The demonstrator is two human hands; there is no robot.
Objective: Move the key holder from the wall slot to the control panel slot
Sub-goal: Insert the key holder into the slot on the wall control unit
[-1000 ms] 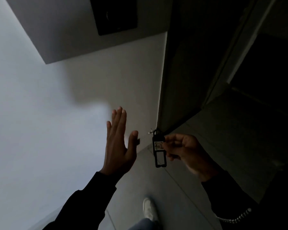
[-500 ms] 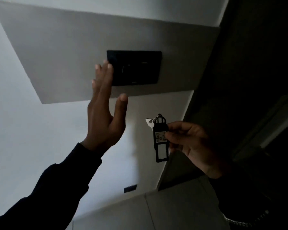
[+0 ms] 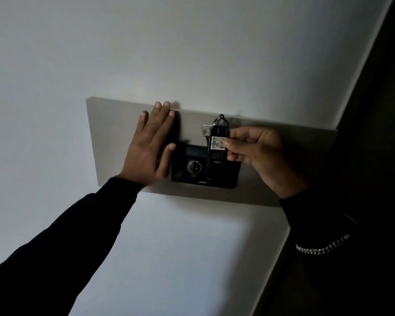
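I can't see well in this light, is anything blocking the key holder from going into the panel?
Nothing visible. The right hand holds the key holder directly against the black panel; the left hand lies flat beside it.

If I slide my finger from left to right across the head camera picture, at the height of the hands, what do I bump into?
White wall → grey wall plate → left hand, flat on the plate → round dial on the black control panel → key holder tagged 402 → right hand pinching it → dark door frame.

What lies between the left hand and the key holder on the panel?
In the head view, the dial on the black control panel and bare grey plate separate the left hand from the key holder.
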